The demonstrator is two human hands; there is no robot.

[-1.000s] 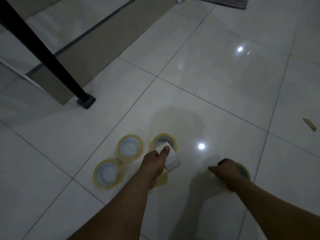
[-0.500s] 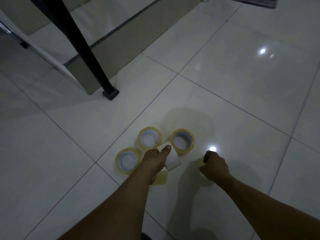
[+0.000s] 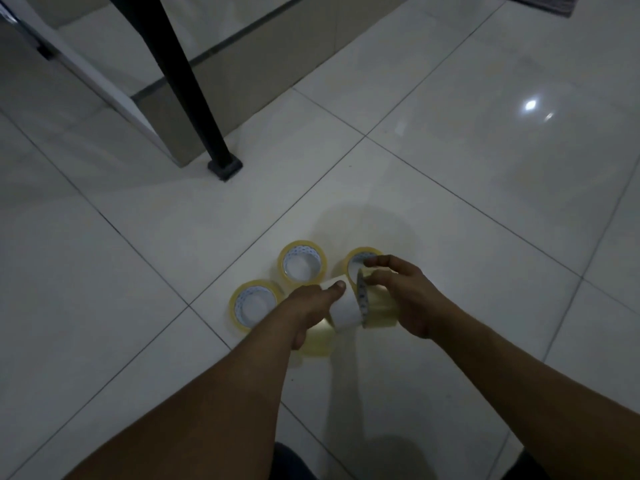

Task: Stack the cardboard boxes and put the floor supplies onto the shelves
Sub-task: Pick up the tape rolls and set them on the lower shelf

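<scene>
Several yellowish clear tape rolls lie on the white tiled floor. One roll (image 3: pixel 255 304) lies flat at the left, a second (image 3: pixel 302 263) behind it, and a third (image 3: pixel 358 259) is partly hidden behind my right hand. My left hand (image 3: pixel 308 308) grips a white roll (image 3: pixel 343 310) with a tape roll (image 3: pixel 317 337) under the palm. My right hand (image 3: pixel 405 292) holds another tape roll (image 3: pixel 379 306) on its edge, pressed against the white roll's end.
A black shelf leg (image 3: pixel 194 95) with a square foot (image 3: pixel 225 167) stands on the floor behind the rolls. A beige flat cardboard panel (image 3: pixel 242 67) and a white edge (image 3: pixel 86 67) lie behind it. A dark mat (image 3: pixel 540 1) shows at the top right.
My right hand lifted a tape roll off the floor at the right and brought it left against the white roll in my left hand. The camera view shifted left.
</scene>
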